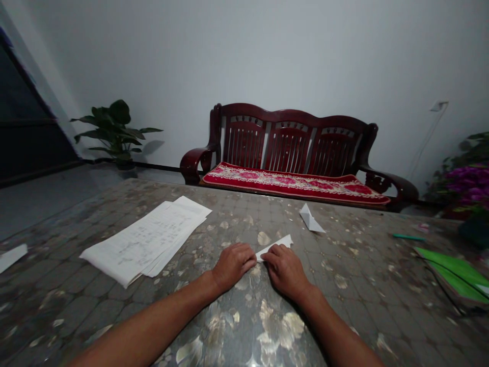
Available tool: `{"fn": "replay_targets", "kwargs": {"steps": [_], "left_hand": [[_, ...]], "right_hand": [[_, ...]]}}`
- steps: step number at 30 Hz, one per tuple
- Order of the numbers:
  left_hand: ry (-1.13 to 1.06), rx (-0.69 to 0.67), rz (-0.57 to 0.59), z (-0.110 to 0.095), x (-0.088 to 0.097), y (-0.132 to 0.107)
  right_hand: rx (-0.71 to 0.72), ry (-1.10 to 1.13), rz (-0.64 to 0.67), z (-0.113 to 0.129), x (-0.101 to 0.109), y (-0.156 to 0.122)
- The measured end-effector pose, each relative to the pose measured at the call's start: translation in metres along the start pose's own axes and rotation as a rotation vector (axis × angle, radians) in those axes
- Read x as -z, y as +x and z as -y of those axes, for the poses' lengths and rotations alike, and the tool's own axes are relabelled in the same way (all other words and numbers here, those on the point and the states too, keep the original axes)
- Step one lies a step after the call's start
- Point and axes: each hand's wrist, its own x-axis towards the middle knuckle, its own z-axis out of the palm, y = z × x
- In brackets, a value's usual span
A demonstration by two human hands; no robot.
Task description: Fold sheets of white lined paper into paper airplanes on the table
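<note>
Paper strip (274, 247), folded, white, lies flat on the patterned table cover (244, 224), between both hands. Left hand (233, 266): palm down, fingers half curled, fingertips at the strip's left end. Right hand (286, 271): palm down, fingers half curled, fingertips resting on the strip. Cannot tell from this view whether either hand pinches it.

Containers: dark flowerpot (127, 171) on the floor beyond the table, holding a broad-leaved green plant (114, 127). At far right, a purple-flowered plant (468, 183); its container is mostly hidden by the table edge and dim.

On the table: stack of handwritten paper sheets (145, 239) just left of the left hand; folded paper piece (310, 219) ahead of the right hand, apart from the strip; white paper scrap (11, 257) at the left edge; teal pen (408, 237) and green folder (454, 275) to the right.

Beyond the table: dark red wooden bench (290, 137) with a red floral cushion (294, 183).
</note>
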Motion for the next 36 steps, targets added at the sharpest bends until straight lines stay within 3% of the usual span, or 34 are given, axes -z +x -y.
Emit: {"fn": "replay_targets", "kwargs": {"steps": [14,24,32,36], "left_hand": [[-0.026,0.202,0.100,-0.004,0.001,0.011],[-0.071,0.293,0.093,-0.009,0.005,0.014],[-0.048,0.270,0.129,0.001,0.003,0.017],[-0.082,0.188,0.113,0.010,0.006,0.008]], "right_hand": [[-0.061,0.056,-0.017,0.011,-0.002,0.001],[0.036,-0.065,0.036,0.012,-0.001,-0.003],[0.032,-0.209,0.112,0.020,0.000,0.000],[0.012,-0.199,0.106,0.020,0.001,0.000]]}}
